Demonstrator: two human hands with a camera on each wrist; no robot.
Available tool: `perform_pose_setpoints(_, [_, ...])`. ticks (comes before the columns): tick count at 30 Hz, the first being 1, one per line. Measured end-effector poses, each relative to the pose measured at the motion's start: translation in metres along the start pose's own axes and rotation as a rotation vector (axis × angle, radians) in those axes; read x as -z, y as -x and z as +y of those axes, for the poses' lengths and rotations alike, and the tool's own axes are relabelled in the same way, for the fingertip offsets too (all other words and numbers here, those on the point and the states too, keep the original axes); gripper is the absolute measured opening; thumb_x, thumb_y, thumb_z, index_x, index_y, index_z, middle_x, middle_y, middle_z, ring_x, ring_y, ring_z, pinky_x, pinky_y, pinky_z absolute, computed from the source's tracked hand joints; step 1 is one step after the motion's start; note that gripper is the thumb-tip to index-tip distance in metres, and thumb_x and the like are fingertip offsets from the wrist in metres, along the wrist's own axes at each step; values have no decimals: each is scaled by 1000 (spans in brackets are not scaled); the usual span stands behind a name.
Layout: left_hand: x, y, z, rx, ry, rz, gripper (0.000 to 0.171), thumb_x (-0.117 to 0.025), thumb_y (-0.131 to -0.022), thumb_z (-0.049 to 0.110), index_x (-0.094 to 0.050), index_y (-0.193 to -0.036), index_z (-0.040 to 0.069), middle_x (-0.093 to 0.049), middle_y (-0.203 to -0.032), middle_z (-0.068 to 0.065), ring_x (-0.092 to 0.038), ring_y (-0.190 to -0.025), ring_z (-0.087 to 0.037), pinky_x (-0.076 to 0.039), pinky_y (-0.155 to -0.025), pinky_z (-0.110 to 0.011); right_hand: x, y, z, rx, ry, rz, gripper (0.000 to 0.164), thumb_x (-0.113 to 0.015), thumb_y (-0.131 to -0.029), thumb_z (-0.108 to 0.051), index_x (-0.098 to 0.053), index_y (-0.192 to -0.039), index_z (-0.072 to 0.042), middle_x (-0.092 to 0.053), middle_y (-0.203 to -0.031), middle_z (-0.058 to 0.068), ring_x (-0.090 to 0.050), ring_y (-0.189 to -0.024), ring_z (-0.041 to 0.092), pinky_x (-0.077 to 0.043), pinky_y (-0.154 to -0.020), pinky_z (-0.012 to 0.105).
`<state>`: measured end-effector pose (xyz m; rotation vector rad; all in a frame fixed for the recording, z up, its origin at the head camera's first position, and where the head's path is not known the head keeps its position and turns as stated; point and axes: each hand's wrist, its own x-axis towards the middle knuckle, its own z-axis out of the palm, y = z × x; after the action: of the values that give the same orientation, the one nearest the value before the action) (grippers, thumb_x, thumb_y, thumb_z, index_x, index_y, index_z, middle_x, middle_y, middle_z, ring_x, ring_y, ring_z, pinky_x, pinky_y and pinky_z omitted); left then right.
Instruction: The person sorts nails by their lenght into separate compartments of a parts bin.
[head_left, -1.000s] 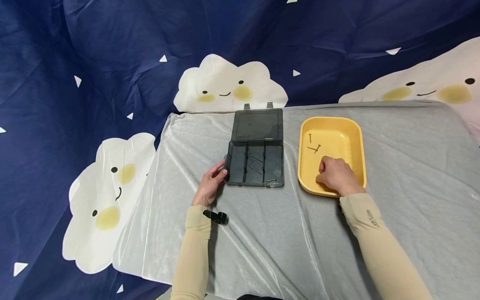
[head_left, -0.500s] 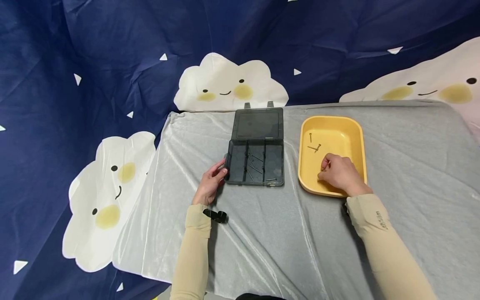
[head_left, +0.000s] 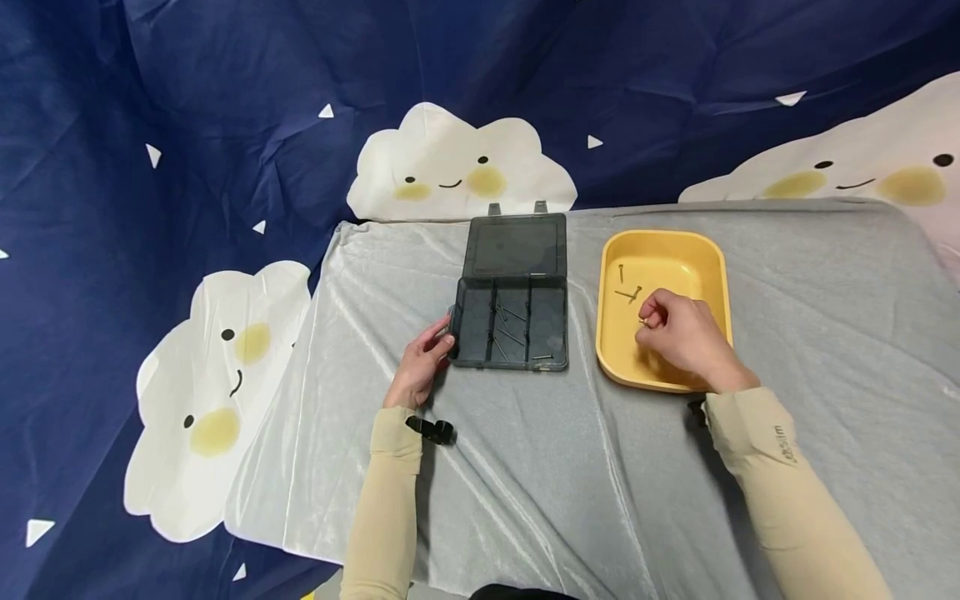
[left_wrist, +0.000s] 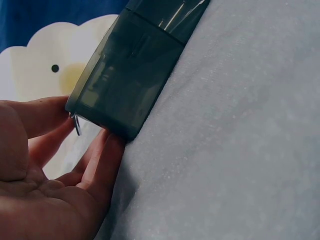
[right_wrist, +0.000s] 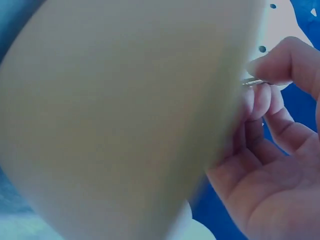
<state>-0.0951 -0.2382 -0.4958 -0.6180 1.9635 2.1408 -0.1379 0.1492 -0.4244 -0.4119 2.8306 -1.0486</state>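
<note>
My right hand (head_left: 690, 335) pinches a small screw (right_wrist: 254, 81) between thumb and fingertips, over the near part of a yellow tray (head_left: 725, 283). A few more screws (head_left: 621, 273) lie on the tray's floor, beyond the hand. On the left, a dark see-through organizer box (head_left: 474, 321) lies with its lid (head_left: 517, 244) folded back. Several screws (head_left: 512, 335) lie in its middle compartment, and one screw (head_left: 543, 357) in the right compartment. My left hand (head_left: 417, 367) rests its thumb and fingertips against the box's left end, fingers spread and fairly straight.
A grey plush cloth (head_left: 517, 483) with folds covers the table. Behind it hangs a dark blue curtain (head_left: 262, 75) with printed clouds. In the right wrist view, the blurred tray wall (right_wrist: 115, 110) hides much of the scene. A black wrist strap (head_left: 431, 431) sits at the left cuff.
My right hand has drawn slightly back to the right within the tray, and the screw in its fingertips now shows more plainly. The left hand and box stay put.
</note>
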Motion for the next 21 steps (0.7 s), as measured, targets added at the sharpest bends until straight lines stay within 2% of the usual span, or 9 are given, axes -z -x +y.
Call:
perform_pose_setpoints(5, [0,-1,0,-1,11,4,42,-57,-97,10,-55,-138,20,-54,-129,-14,-51,-117,-20,-40,-104,-36,2,1,-7,55,-16,72,11,-63,-78,-6,-60,-88,-8,-59,-77,4,-50,-71,17,-34,-66,18])
perform_pose_setpoints(12, [0,-2,-1,-1,6,24,41,-58,-97,10,-57,-137,21,-58,-116,-7,-54,-108,-16,-42,-98,-32,0,-1,-13,148,-84,148,7,-67,-85,-6,-64,-92,-6,-62,-79,5,-50,-71,4,-38,-65,9])
perform_pose_setpoints(21, [0,-3,-1,0,10,25,42,-59,-96,10,-57,-137,20,-58,-116,-7,-54,-109,-15,-43,-96,-30,-10,-5,-27,112,-189,155,10,-67,-86,-5,-66,-95,-4,-63,-84,7,-50,-72,1,-41,-66,8])
